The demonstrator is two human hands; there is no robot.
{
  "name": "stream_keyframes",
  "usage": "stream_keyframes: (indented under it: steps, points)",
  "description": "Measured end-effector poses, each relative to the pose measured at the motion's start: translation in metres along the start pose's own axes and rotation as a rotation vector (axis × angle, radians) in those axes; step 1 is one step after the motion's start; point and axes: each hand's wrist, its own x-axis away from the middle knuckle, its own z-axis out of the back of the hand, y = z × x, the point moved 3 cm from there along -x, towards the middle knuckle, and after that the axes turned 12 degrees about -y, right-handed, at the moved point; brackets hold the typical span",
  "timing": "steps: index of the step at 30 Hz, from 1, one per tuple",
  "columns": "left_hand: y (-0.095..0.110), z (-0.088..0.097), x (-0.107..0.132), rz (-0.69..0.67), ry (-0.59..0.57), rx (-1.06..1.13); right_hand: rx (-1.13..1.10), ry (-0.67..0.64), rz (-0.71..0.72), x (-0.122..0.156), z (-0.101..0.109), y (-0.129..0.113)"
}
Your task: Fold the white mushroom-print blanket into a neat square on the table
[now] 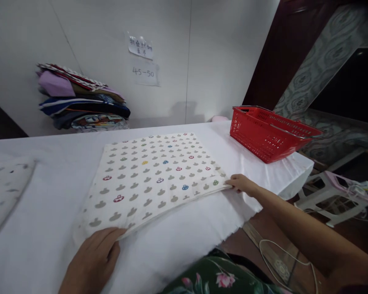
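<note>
A white cloth (153, 175) printed with grey and coloured mushrooms lies flat on the table, folded in layers along its near edge. My right hand (241, 183) is closed on its near right corner, pinching the layers between thumb and fingers. At the near left corner, my left hand (93, 257) has its fingers laid over the edge, with the thumb bent below; it grips the cloth there. Off to the left, partly cut by the view's border, rests another pale printed cloth (6, 192).
A red plastic basket (270, 134) stands at the table's right end. Folded fabrics form a stack (84, 100) against the back wall at left. White cloth covers the table (49, 179). Beyond its right edge are a white stool (331, 196) and a cable (282, 253) on the floor.
</note>
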Motion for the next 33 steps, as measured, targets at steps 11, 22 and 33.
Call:
stream_keyframes:
  steps: [11, 22, 33]
  points:
    - [0.017, 0.002, -0.009, -0.099, -0.14, -0.022, 0.336, 0.207, -0.038, -0.004, 0.011, 0.031]
    - [0.093, 0.031, -0.06, -0.207, -0.223, 0.052, 0.769, 0.427, 0.546, 0.033, -0.009, 0.013]
    - [0.158, -0.003, -0.123, -0.264, -0.319, 0.058, 0.815, 0.096, 0.845, 0.027, -0.039, -0.002]
